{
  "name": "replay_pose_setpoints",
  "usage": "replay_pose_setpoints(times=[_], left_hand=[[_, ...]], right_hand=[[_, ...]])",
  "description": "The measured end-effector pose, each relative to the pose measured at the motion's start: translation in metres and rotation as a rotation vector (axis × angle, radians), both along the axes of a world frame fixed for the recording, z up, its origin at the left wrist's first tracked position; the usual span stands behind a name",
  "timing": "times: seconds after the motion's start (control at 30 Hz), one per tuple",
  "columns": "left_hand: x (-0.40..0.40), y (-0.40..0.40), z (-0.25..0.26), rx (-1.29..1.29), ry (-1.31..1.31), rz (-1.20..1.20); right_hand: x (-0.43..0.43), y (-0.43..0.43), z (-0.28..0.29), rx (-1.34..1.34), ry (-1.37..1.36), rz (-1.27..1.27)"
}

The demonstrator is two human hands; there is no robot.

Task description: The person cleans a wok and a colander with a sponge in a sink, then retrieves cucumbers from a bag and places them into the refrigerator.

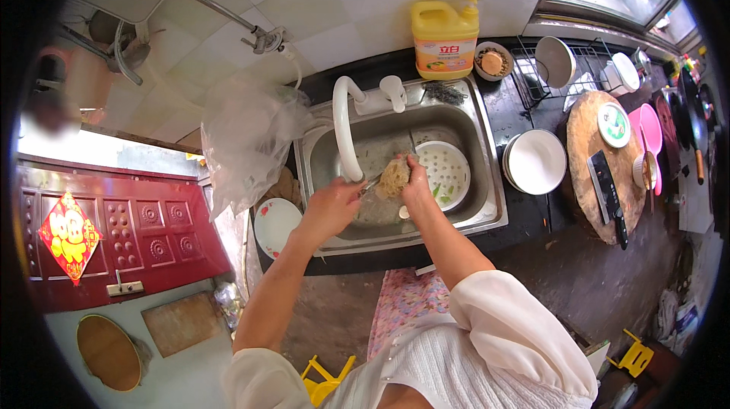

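Observation:
Over the stainless-steel sink (356,218), my right hand (419,183) grips a tan loofah scrubber (393,179). My left hand (333,207) is closed on a slim shiny utensil (372,183), whose far part runs into the loofah; its exact kind is hidden. Just above my left hand ends the spout of the white curved faucet (342,123). To the right of the loofah, a white perforated basket (453,166) lies in the sink with a few green vegetable scraps (438,190) in it.
A yellow detergent jug (446,38) and dark steel wool (443,93) are behind the sink. Stacked white bowls (536,161), a round wooden chopping board (582,141) with a cleaver (602,183), and a wire rack (524,75) stand right. A plate (278,229) and plastic bag (245,135) are left.

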State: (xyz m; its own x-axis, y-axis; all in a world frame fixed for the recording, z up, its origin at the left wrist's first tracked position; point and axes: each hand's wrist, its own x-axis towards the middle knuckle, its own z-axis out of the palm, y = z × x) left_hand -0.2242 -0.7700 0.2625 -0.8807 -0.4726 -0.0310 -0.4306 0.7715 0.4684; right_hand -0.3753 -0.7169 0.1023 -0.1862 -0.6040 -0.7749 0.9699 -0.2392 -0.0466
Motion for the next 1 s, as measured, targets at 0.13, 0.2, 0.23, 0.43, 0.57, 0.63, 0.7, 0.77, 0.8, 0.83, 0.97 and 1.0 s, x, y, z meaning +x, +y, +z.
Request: replay_pose_setpoints(times=[0.13,0.2,0.23,0.43,0.57,0.63,0.7,0.77,0.8,0.83,0.97,1.0], left_hand=[[-0.021,0.006,0.025,0.547,0.033,0.596],[-0.015,0.004,0.012,0.604,-0.005,0.651],[-0.014,0.004,0.006,0.664,-0.041,0.685],[0.002,0.039,-0.031,0.757,0.458,0.335],[0.009,0.037,-0.047,0.262,0.378,0.151],[0.004,0.040,-0.050,0.264,0.456,0.146],[0.003,0.041,-0.064,0.226,0.481,0.511],[0.002,0.036,-0.064,0.480,0.619,0.801],[0.001,0.033,-0.055,0.552,0.749,0.881],[0.001,0.031,-0.047,0.621,0.881,0.961],[0.003,0.030,-0.024,0.595,0.936,1.128],[0.010,0.030,-0.020,0.583,0.925,1.145]], right_hand=[[0.011,-0.005,-0.008,-0.055,0.074,0.078],[0.035,-0.007,0.010,-0.164,0.079,0.126],[0.042,-0.007,0.015,-0.166,0.082,0.129],[0.013,0.011,0.034,-0.147,0.360,0.352],[0.007,0.019,0.065,0.020,0.595,0.558],[0.000,0.028,0.048,-0.060,0.508,0.556],[-0.005,0.040,0.020,0.008,0.506,0.463],[-0.005,0.049,-0.003,0.062,0.499,0.383],[-0.006,0.054,-0.011,0.145,0.428,0.320],[-0.007,0.057,-0.019,0.225,0.357,0.259],[-0.017,0.057,-0.067,0.178,0.427,0.270],[-0.012,0.051,-0.064,0.169,0.417,0.283]])
